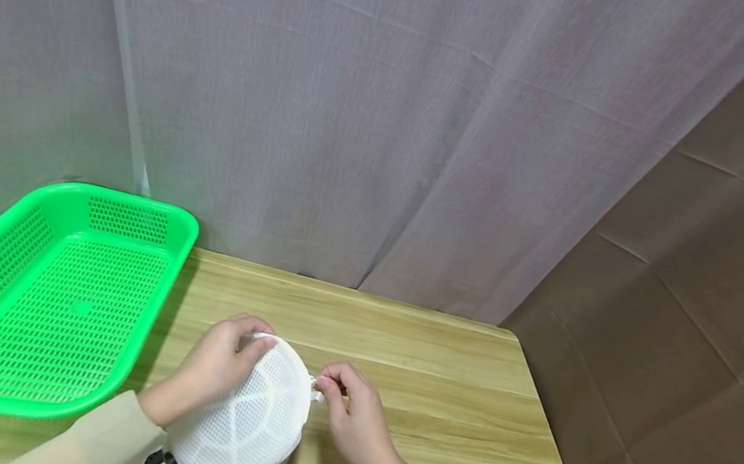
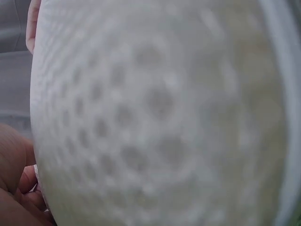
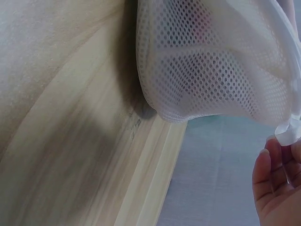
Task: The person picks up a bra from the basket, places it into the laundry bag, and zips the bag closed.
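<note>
A white mesh laundry bag [image 1: 239, 427] with a round, stiff-rimmed top stands tilted at the table's front in the head view. My left hand [image 1: 221, 359] grips its upper left rim, thumb on the top face. At the right side of the rim, my right hand [image 1: 351, 417] pinches a small white tab [image 3: 288, 133] between thumb and fingers. Through the mesh of the bag's side [image 3: 202, 70], the right wrist view shows a faint pink patch. Blurred mesh [image 2: 155, 108] fills most of the left wrist view.
A green perforated plastic basket [image 1: 177, 265] stands at the left of the wooden table [image 1: 460, 411]. Grey curtain [image 1: 333, 111] hangs behind the table's back edge, and brown cloth [image 1: 704, 320] hangs along the right side.
</note>
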Motion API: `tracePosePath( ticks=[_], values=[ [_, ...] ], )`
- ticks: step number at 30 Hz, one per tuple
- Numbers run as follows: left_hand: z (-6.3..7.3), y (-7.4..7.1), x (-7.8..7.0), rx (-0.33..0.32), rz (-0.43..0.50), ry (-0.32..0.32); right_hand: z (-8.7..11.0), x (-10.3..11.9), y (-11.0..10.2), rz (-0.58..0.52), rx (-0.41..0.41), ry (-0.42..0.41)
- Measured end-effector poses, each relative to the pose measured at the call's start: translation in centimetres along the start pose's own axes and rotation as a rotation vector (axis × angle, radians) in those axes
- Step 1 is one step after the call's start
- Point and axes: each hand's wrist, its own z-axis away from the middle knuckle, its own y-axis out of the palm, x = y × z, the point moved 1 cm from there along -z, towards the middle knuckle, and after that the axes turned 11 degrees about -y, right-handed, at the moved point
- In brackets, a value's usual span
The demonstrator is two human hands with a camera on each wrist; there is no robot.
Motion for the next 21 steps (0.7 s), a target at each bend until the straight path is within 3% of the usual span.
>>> tracePosePath(
  ticks=[17, 21],
  values=[
    [-0.43, -0.36, 0.72, -0.004, 0.001, -0.070, 0.29, -0.36, 0.10, 0.031, 0.007, -0.056],
    [-0.53, -0.46, 0.78, 0.004, 0.008, -0.067, 0.29, -0.28, -0.03, 0.026, 0.021, -0.018]
  ],
)
